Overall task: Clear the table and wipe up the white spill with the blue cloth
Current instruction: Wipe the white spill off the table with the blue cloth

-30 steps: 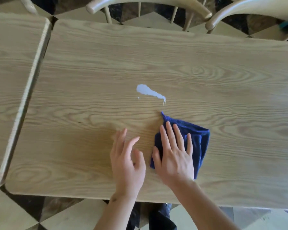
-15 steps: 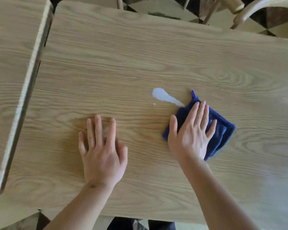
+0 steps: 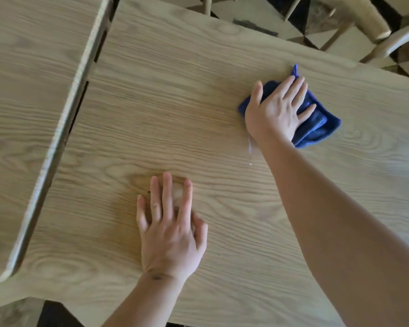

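Since half a second ago, your right hand (image 3: 275,112) has been pushing the blue cloth (image 3: 316,128) up over the white spill, and only a thin white streak (image 3: 249,145) and a droplet are showing just beside your wrist. You are pressing the cloth flat with fingers spread, palm down, not pinching it. Your left hand (image 3: 171,232) is lying open and flat on the wooden table (image 3: 175,90), well apart from the cloth. Chairs (image 3: 385,31) are standing beyond the far edge.
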Action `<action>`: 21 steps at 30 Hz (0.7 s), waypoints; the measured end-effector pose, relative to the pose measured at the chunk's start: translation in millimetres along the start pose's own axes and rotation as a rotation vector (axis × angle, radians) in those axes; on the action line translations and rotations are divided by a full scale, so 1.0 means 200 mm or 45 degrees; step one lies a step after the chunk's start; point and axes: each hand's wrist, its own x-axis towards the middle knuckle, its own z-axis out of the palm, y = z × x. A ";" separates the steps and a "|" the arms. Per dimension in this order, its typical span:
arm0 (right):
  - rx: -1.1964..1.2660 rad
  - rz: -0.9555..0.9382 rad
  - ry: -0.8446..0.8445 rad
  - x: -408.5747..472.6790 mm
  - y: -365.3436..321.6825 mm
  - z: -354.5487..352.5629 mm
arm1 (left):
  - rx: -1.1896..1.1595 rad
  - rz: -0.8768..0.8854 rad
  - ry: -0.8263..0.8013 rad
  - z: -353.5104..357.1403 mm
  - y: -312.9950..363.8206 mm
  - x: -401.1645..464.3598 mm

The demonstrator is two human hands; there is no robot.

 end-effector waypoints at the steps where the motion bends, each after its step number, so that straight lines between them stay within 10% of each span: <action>1: 0.001 -0.042 -0.016 0.04 -0.04 0.00 | -0.007 0.004 0.003 0.00 0.00 0.00; 21: -0.152 -0.786 -0.176 -0.52 0.04 0.01 | -0.228 -0.121 0.117 0.00 -0.01 -0.01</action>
